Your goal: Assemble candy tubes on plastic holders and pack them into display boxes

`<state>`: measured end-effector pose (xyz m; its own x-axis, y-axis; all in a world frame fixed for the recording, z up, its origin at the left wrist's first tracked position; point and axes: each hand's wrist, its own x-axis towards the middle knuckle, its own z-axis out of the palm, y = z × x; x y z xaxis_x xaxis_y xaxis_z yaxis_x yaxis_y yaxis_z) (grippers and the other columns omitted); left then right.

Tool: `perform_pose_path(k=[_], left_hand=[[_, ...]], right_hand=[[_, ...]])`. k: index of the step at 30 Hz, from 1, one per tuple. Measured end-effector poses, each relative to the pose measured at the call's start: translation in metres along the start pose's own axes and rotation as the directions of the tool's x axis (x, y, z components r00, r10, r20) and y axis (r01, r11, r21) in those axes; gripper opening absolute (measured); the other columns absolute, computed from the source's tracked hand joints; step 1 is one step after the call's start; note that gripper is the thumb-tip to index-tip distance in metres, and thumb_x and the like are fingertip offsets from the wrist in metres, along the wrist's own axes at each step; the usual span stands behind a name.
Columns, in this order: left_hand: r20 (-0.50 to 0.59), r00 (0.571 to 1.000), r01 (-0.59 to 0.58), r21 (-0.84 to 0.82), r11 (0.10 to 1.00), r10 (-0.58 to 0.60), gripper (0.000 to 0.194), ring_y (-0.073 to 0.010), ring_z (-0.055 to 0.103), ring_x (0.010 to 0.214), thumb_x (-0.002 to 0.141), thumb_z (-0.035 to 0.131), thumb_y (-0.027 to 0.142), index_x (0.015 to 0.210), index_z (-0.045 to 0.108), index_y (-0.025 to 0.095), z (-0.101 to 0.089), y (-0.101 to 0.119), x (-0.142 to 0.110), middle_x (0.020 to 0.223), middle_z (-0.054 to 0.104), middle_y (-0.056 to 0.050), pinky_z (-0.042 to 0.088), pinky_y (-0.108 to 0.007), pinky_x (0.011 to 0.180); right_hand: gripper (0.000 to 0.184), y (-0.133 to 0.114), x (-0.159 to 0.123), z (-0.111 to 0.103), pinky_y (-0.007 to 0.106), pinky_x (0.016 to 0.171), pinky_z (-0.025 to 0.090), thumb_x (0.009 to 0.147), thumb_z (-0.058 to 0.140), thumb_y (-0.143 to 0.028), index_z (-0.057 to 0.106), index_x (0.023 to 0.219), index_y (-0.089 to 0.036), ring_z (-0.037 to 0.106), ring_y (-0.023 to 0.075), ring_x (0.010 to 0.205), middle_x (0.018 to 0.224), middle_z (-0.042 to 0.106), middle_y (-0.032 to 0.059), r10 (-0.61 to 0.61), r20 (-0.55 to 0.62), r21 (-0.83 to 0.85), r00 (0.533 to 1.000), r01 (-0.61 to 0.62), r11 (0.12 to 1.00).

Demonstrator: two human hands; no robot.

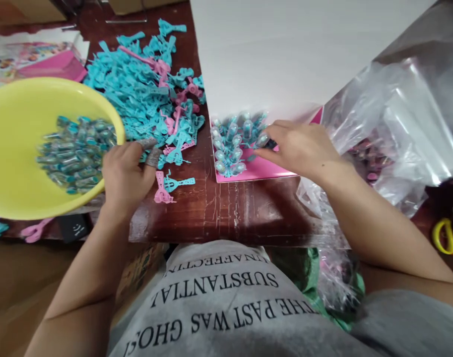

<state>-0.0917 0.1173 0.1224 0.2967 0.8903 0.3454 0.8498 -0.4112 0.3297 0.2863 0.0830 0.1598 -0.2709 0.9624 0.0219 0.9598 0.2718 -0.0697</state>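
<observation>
My right hand (300,148) pinches a small clear-topped capsule toy (262,140) between thumb and fingers, over the right part of a pink-floored white box (263,171). Rows of similar capsule toys (228,146) with turquoise parts stand upright in the box, left of that hand. My left hand (127,171) is curled at the near edge of a heap of turquoise plastic pieces (137,94), beside a yellow basin (10,183). Grey tape wraps two of its fingers, and whatever they hold is hidden. Small clear tubes with turquoise ends (77,153) fill part of the basin.
Pink pieces (170,124) lie among the turquoise heap. One pink piece (162,188) lies near the table's front edge. The box's raised white lid (286,49) stands behind. Clear plastic bags (390,119) with pinkish items are at right, near yellow-handled scissors (444,235).
</observation>
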Motion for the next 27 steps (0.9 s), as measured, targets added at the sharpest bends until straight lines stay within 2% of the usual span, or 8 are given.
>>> perform_pose_path(k=[3,6,10,13,15,18,22,27], left_hand=[[0.074,0.997,-0.035,0.059,0.998,0.031,0.031,-0.0244,0.065,0.091,0.105,0.056,0.046,0.095,0.072,0.021,0.007,-0.024,-0.009,0.086,0.068,-0.005,0.044,-0.041,0.082],[0.102,0.988,-0.127,0.1,0.987,0.117,0.018,-0.0275,0.065,0.089,0.101,0.06,0.034,0.092,0.07,0.022,0.017,-0.029,-0.01,0.09,0.072,-0.009,0.045,-0.042,0.08],[0.171,0.957,-0.259,0.126,0.958,0.236,0.021,-0.0313,0.066,0.094,0.104,0.058,0.034,0.106,0.074,0.021,0.029,-0.018,-0.011,0.101,0.077,-0.012,0.048,-0.046,0.088],[0.333,0.884,-0.378,0.1,0.92,0.327,0.024,-0.0338,0.066,0.099,0.103,0.062,0.034,0.116,0.075,0.02,0.035,-0.006,-0.02,0.108,0.078,-0.014,0.048,-0.048,0.09],[0.407,0.853,-0.397,0.101,0.912,0.326,0.027,-0.0354,0.065,0.101,0.101,0.059,0.025,0.123,0.075,0.019,0.038,0.001,-0.029,0.107,0.078,-0.016,0.048,-0.047,0.086],[0.438,0.852,-0.373,0.122,0.92,0.288,0.036,-0.0368,0.065,0.099,0.101,0.049,0.015,0.125,0.076,0.017,0.042,0.007,-0.038,0.095,0.077,-0.018,0.049,-0.047,0.079],[0.373,0.887,-0.34,0.127,0.932,0.272,0.037,-0.0373,0.065,0.102,0.101,0.049,0.015,0.125,0.076,0.016,0.037,0.014,-0.032,0.104,0.076,-0.019,0.052,-0.05,0.083],[0.079,0.984,-0.15,-0.103,0.983,0.158,0.021,-0.0287,0.067,0.104,0.097,0.059,0.015,0.109,0.076,0.019,0.003,0.014,-0.032,0.113,0.074,-0.012,0.055,-0.043,0.093]], right_hand=[[0.056,-0.002,0.005,0.005,0.036,0.068,0.046,0.107,0.045,-0.067,0.073,0.121,-0.02,0.07,0.0292,0.092,0.119,0.077,0.0147,0.006,-0.049,-0.02,0.999,-0.007,1.0],[0.057,-0.005,0.008,0.004,0.037,0.069,0.047,0.107,0.046,-0.067,0.073,0.119,-0.019,0.071,0.0295,0.09,0.113,0.078,0.0155,0.014,-0.005,-0.072,1.0,-0.015,0.997],[0.051,-0.011,0.008,-0.001,0.037,0.07,0.047,0.108,0.049,-0.06,0.072,0.124,-0.018,0.072,0.0315,0.093,0.119,0.076,0.0167,0.053,0.067,-0.123,0.996,-0.044,0.991],[0.048,-0.015,0.006,-0.002,0.036,0.07,0.047,0.108,0.052,-0.057,0.07,0.132,-0.019,0.072,0.031,0.096,0.133,0.072,0.0159,0.048,0.02,-0.113,0.999,-0.045,0.993],[0.045,-0.015,0.003,0.001,0.035,0.07,0.048,0.108,0.055,-0.057,0.07,0.131,-0.021,0.071,0.0288,0.096,0.141,0.068,0.0143,0.036,-0.035,-0.079,0.999,-0.038,0.996],[0.036,-0.015,0.0,0.011,0.034,0.069,0.048,0.106,0.06,-0.054,0.075,0.118,-0.023,0.07,0.025,0.095,0.145,0.066,0.0119,0.032,-0.071,-0.004,0.997,-0.033,0.999],[0.031,-0.014,0.002,0.029,0.033,0.062,0.045,0.106,0.063,-0.05,0.076,0.111,-0.023,0.07,0.0235,0.092,0.146,0.066,0.0116,0.052,-0.065,0.012,0.997,-0.051,0.999],[0.047,-0.009,-0.004,0.032,0.034,0.05,0.043,0.104,0.057,-0.065,0.076,0.118,-0.024,0.072,0.0276,0.084,0.143,0.068,0.0157,-0.054,-0.151,-0.056,0.987,0.046,0.997]])
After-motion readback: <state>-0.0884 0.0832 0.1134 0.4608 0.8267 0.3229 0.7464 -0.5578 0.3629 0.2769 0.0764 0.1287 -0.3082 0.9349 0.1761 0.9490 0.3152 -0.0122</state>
